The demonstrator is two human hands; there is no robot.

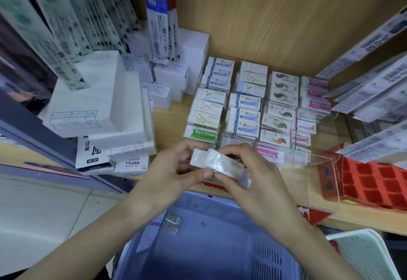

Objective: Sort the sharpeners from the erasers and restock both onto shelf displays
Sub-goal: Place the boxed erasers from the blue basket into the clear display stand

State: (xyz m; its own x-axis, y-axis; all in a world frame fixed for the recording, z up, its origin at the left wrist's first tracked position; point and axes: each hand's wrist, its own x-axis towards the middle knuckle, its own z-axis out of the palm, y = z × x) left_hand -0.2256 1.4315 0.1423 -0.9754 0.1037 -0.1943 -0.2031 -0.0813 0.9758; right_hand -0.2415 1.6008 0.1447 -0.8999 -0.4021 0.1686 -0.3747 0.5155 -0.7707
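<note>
Both hands hold a small stack of wrapped white erasers (218, 163) over the shelf's front edge. My left hand (174, 169) grips the stack's left end, thumb underneath. My right hand (253, 176) pinches its right end from above and below. Just beyond them stands a clear tiered display (319, 158) filled with rows of erasers (244, 107), among them a green "Hard Eraser" (203, 134) and a pink one (269, 155). Below my hands a blue basket (204, 242) holds two small wrapped items (171, 223); I cannot tell what they are.
White refill boxes (99, 107) are stacked on the wooden shelf (169, 116) at left, with hanging pen refill packs (160, 15) above. A red compartment tray (372, 182) sits at right under hanging packs (374, 90). A white object (363, 255) shows at lower right.
</note>
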